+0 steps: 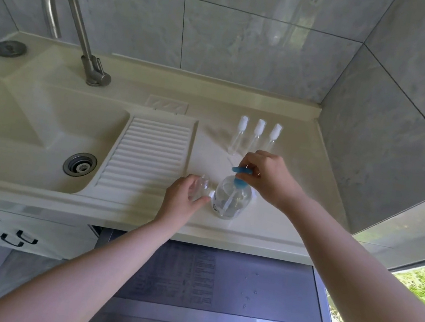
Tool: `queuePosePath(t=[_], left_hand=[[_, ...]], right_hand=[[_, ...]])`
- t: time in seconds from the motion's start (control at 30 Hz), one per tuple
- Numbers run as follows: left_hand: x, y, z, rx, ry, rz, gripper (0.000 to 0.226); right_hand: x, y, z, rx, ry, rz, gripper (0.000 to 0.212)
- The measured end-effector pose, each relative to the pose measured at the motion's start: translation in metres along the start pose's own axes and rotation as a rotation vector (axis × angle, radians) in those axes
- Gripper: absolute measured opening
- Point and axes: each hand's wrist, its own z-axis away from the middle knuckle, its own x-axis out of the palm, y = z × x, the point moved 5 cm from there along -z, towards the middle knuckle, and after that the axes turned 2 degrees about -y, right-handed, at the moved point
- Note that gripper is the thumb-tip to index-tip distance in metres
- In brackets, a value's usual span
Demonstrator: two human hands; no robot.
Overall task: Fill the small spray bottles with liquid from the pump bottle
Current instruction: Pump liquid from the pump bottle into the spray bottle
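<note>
A single head-worn wide-angle view looks forward and steeply down from close above the table [271, 237], both forearms reaching in from six o'clock, sink [29, 132] toward nine o'clock, tiled wall [252, 42] at twelve.

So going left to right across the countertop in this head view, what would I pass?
Round metal cap → faucet → sink drain → ribbed washboard → left hand holding a small clear bottle → pump bottle → right hand on its blue pump.
</note>
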Motion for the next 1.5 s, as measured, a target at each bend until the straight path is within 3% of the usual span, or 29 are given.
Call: queuePosePath(t=[0.47,0.7,0.8,0.9,1.03,1.2,1.5], left_hand=[[0.015,-0.007,-0.015,-0.015,-0.037,0.001,0.037],[0.017,-0.005,-0.014,-0.013,-0.045,-0.002,0.036],[0.015,-0.001,-0.016,-0.009,-0.075,-0.012,0.037],[0.011,0.005,-0.016,0.022,-0.063,-0.027,0.037],[0.005,0.022,-0.015,0.094,-0.008,-0.018,0.038],[0.000,0.038,-0.010,0.131,0.017,-0.019,0.047],[-0.015,0.041,-0.009,0.171,0.052,-0.099,0.038]], right_hand=[[0.015,0.003,0.007,0.041,0.159,-0.080,0.012],[0.020,0.007,0.011,0.042,0.163,-0.120,0.012],[0.013,0.004,0.013,0.161,0.114,-0.215,0.018],[0.011,0.008,0.013,0.393,0.046,-0.488,0.037],[0.015,0.016,-0.002,0.530,0.016,-0.512,0.043],[0.025,0.021,-0.025,0.638,-0.005,-0.605,0.043],[0.041,0.017,-0.040,0.641,-0.003,-0.713,0.042]])
